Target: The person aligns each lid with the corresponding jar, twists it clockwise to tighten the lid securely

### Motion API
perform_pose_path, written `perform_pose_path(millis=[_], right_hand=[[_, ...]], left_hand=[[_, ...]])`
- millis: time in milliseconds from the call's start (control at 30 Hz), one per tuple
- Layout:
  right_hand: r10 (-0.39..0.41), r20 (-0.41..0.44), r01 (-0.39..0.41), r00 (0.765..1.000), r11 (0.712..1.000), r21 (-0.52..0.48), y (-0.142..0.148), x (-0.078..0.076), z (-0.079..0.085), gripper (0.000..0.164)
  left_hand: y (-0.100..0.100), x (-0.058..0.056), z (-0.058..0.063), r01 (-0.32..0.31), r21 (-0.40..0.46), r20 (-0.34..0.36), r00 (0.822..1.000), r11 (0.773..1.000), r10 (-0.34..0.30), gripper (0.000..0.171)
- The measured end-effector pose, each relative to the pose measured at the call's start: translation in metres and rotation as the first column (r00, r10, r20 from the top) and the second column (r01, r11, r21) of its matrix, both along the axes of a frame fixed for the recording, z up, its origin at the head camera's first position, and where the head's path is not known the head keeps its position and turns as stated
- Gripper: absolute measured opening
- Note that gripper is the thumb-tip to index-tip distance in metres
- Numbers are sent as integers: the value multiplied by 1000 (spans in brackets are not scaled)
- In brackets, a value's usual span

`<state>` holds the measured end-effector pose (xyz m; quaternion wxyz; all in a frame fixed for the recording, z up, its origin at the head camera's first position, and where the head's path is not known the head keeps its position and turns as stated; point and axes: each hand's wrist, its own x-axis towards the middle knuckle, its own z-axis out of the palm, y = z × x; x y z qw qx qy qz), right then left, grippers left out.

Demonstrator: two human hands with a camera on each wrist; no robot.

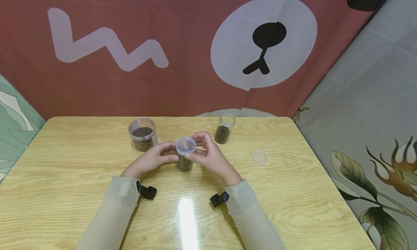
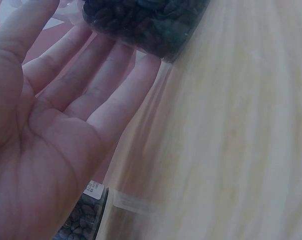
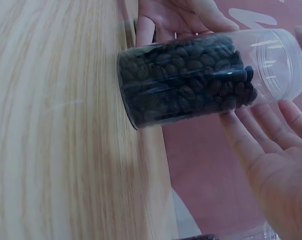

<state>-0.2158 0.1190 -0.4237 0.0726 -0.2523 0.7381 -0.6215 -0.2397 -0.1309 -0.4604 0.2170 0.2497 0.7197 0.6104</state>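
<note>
A clear lidded jar [image 1: 185, 164] of dark coffee beans stands upright on the table, between both hands. Its translucent lid [image 1: 186, 144] sits over the mouth. My left hand [image 1: 154, 158] holds the jar from the left, thumb in front and fingers extended toward its far side. From the right, my right hand [image 1: 212, 156] grips the lid's rim, with the thumb at the near edge and fingers behind. Seen from the right wrist, the beans [image 3: 186, 80] fill most of the jar below its clear neck. The left wrist view shows only the jar's lower part [image 2: 140, 25].
An uncovered wide tub [image 1: 142, 137] of beans stands at the back left of the wooden table [image 1: 81, 206]. Behind my right hand is a slim uncovered jar [image 1: 223, 133], partly filled with beans. A loose clear lid [image 1: 259, 158] lies to the right.
</note>
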Motion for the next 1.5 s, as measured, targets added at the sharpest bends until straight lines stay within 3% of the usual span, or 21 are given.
perform_pose_path(millis=[267,533,867,1500], right_hand=[[84,-94,-84,992,996,-5,4,-4,-1,54],[65,-142,-58,988,997,57,5,-3,-1,48],[79,-96,-83,992,996,-35,3,-1,0,43],[1,-18,0,1000,1000,9,0,1,1,51]], left_hand=[[1,0,1,0,-3,-10,1000,1000,0,52],[0,0,0,1,-1,0,1000,1000,-1,52],[0,0,-1,1,0,-11,1000,1000,-1,51],[0,0,-1,19,27,-1,1000,999,-19,49]])
